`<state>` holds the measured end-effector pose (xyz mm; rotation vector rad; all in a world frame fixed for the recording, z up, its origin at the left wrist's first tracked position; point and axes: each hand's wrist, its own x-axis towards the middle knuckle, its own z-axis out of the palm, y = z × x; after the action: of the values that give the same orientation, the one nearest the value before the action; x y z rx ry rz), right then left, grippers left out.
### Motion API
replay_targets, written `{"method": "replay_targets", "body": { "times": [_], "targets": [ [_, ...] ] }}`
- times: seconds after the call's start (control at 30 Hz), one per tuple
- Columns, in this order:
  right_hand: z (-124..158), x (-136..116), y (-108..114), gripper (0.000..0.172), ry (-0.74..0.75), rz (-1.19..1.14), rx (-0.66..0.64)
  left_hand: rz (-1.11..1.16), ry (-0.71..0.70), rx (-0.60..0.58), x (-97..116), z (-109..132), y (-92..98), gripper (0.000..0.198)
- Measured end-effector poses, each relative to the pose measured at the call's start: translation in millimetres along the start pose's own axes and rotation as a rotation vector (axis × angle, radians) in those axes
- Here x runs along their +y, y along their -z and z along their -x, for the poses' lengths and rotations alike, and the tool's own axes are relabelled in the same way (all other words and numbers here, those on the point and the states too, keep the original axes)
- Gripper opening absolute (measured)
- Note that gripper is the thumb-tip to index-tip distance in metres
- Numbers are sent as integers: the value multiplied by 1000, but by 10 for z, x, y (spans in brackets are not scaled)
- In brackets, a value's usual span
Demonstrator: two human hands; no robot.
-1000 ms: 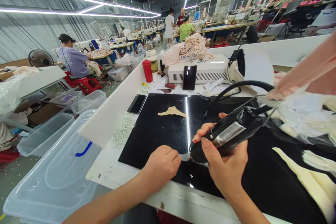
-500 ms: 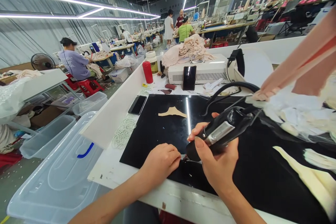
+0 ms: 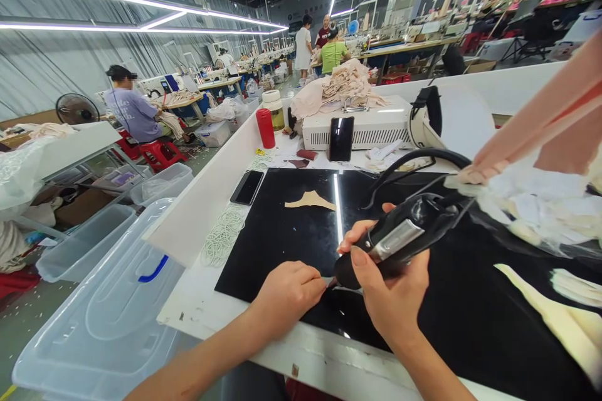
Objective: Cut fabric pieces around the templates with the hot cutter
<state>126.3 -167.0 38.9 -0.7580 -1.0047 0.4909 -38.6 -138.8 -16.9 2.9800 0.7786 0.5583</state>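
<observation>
My right hand (image 3: 392,288) is wrapped round a black hand-held power tool (image 3: 395,235) with a silver lever plate and a thick black cable. The tool tilts down to the left, its narrow tip low over the glossy black board (image 3: 282,250). Right beside that tip, my left hand (image 3: 291,294) rests on the board with fingers pinched together. A thin pale edge shows between the fingertips and the tip, too small to name. Farther back on the board lies a beige cut fabric piece (image 3: 310,200). Pale yellow fabric pieces (image 3: 550,313) lie at the right.
A phone (image 3: 247,187) and a tangle of pale green cord (image 3: 223,238) lie left of the board. Behind it stand another phone (image 3: 341,139), a red bottle (image 3: 265,128) and a white vented box (image 3: 376,128). White scraps (image 3: 531,207) and hanging pink fabric (image 3: 540,106) crowd the right.
My left hand has shifted very slightly right and down beside the tool's tip. The tool and my right hand stay almost in place.
</observation>
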Motion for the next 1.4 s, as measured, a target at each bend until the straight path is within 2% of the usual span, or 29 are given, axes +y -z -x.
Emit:
{"method": "replay_targets", "body": {
  "times": [0.2, 0.7, 1.03, 1.23, 1.4],
  "targets": [
    [23, 5, 8, 48, -8, -17, 4, -34, -63, 36, -27, 34, 15, 18],
    [8, 63, 14, 44, -13, -12, -4, 3, 8, 65, -17, -5, -11, 23],
    [9, 39, -3, 47, 13, -13, -5, 76, 58, 79, 2, 36, 52, 15],
    [17, 33, -8, 44, 13, -17, 10, -44, 7, 80, 20, 4, 11, 18],
    [6, 21, -15, 50, 17, -8, 10, -102, -22, 82, 18, 2, -14, 21]
  ]
}}
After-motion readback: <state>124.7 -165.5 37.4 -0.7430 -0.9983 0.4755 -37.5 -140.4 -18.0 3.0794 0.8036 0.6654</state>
